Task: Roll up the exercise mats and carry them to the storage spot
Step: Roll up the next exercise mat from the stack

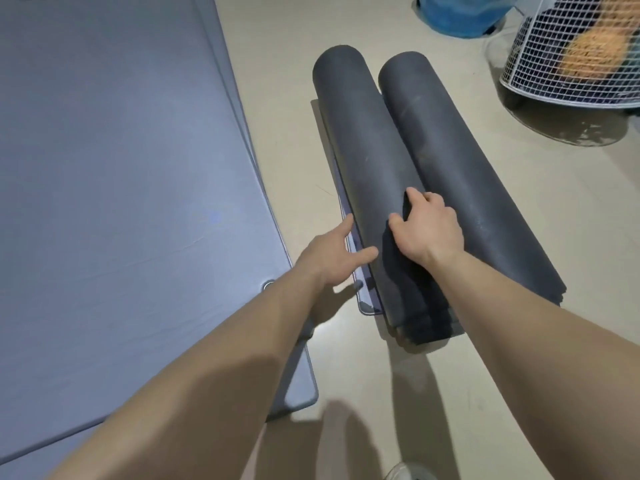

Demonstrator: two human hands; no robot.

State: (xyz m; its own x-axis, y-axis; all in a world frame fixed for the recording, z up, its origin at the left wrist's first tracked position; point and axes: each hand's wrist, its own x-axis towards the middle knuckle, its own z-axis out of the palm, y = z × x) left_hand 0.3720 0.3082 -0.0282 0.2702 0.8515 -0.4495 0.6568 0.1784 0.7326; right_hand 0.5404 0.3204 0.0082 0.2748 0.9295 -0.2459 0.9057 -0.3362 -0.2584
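1. Left hand (330,259): forearm enters from the lower left of the frame and reaches up and right. The fingers are straight and spread apart, holding nothing. The thumb tip touches the lower left flank of the left rolled mat (356,133).
2. Right hand (427,230): forearm enters from the lower right. The hand sits palm down across the seam between the two rolls, with fingers curled. The thumb lies on the left rolled mat and the forefinger tip dips into the seam, so the hand is clamped on that roll.
3. Wire basket (540,84): white mesh, upper right of the frame, standing on the floor (277,64). It holds an orange-brown lump (585,53) over dark items that are too blurred to tell apart.
4. Blue tub (457,15): top edge of the frame, left of the basket. Its contents cannot be seen.
5. Left rolled mat and right rolled mat (450,150): dark, touching side by side, running from upper centre to lower right. Both hands are at their near half.
6. Pale sheet (365,306): flat under the left roll, with its edge showing beside the left hand.
7. Flat grey mat (104,168): unrolled, filling the left of the frame, apart from the rolls.
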